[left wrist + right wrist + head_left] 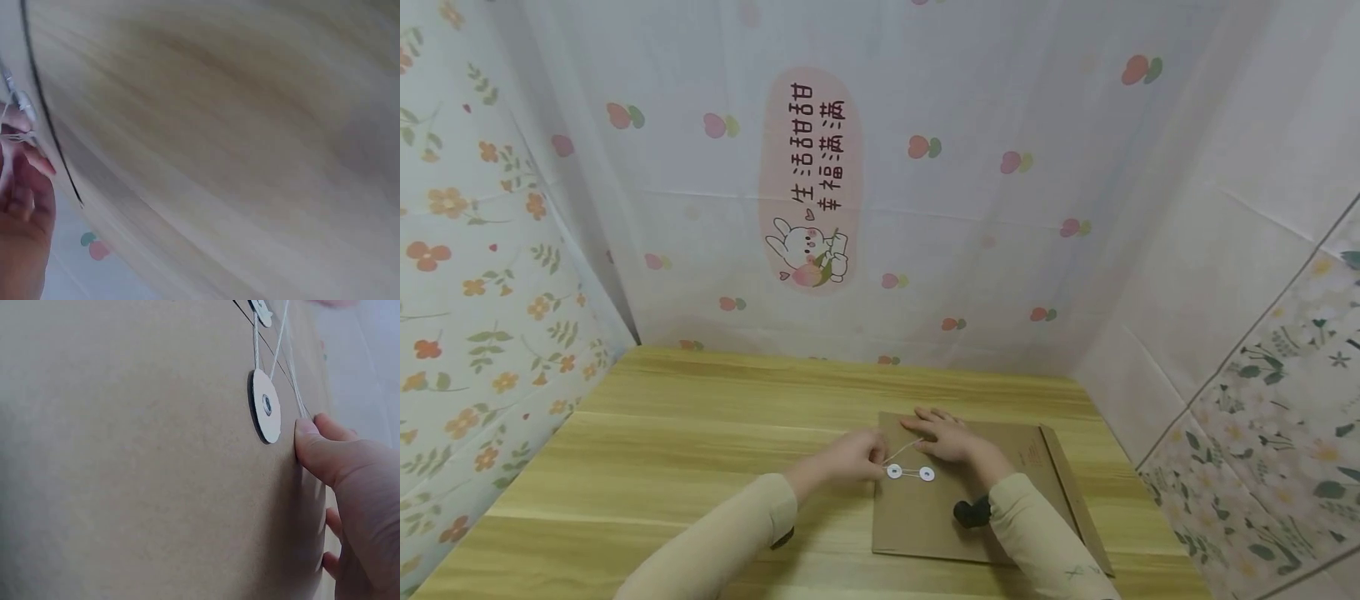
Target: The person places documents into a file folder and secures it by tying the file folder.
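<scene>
A brown kraft document envelope point(932, 525) lies on the table, with two white round buttons joined by thin white string. My left hand point(853, 457) is at the envelope's left edge beside the left button point(894, 471). In the left wrist view its curled fingers point(40, 197) pinch the string there. My right hand point(951, 439) rests over the envelope, above the right button point(927, 474). Its thumb point(312, 447) and forefinger pinch the string point(291, 362) in the right wrist view, while other fingertips touch the envelope. String runs between both hands.
The wood-grain table point(700, 417) extends left of the envelope. A fold or flap point(1067, 483) runs along the envelope's right side. A black wrist-camera mount point(973, 512) sits at my right sleeve. Printed curtains point(985, 275) hang behind and at both sides.
</scene>
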### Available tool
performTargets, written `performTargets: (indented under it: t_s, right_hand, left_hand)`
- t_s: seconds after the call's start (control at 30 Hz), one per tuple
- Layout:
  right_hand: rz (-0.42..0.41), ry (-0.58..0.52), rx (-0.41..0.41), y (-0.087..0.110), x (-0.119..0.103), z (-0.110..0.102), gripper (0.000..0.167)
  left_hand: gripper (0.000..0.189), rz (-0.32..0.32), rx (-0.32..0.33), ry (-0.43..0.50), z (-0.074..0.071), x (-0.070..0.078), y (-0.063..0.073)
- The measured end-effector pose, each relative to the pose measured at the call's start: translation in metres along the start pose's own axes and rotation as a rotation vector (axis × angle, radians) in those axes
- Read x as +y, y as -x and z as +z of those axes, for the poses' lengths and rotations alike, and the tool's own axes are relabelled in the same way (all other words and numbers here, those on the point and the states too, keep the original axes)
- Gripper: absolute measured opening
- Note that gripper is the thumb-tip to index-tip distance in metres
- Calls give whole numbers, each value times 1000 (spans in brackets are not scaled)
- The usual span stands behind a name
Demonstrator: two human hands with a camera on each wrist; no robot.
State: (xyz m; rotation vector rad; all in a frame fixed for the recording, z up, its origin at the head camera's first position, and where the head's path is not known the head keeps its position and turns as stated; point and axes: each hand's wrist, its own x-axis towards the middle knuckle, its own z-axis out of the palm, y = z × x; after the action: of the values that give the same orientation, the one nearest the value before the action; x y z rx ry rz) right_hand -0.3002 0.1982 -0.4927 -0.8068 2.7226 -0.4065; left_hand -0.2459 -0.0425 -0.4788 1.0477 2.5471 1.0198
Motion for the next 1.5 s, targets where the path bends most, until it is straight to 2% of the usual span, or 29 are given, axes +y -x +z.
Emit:
performTargets:
  t_s: [0.07,0.13,0.27,0.4,0.5,0.6,0.8,0.93,1.07,1.3,1.5]
  right_hand:
    - [4,-3,-1,0,0,0,50]
    - [4,-5,-1,1,0,0,50]
    - [6,-1,-2,2,0,-1,51]
    - [9,-3,-6,3,0,-1,51]
    - [12,-2,-9,3,0,-1,51]
    - [13,3,-7,3,-1,-1,50]
    - [-1,-7,-7,5,-2,-2,50]
    - [-4,-16,-10,6,-3,-3,50]
    - [-12,-25,-3,5,-4,-5,51]
    - [-5,-13,-9,3,-4,-3,51]
    - [1,-11,-2,2,-4,-3,51]
  left_hand:
    - [25,-7,5,132,0,-2,-2]
    - [24,-24,-8,219,1,-2,-2]
    - [19,-65,-13,275,-2,-5,-1]
    - [8,-98,26,208,-9,-11,2]
    - [4,-123,52,118,-13,-17,4]
    - [6,-151,90,17,-15,-22,4]
    - [15,-272,194,-145,-20,-32,9]
    - [21,-320,198,-154,-21,-33,12]
    - [31,-325,176,-148,-21,-29,13]
    - [43,-309,193,-183,-19,-26,18]
    - [47,-249,113,-100,-17,-25,35]
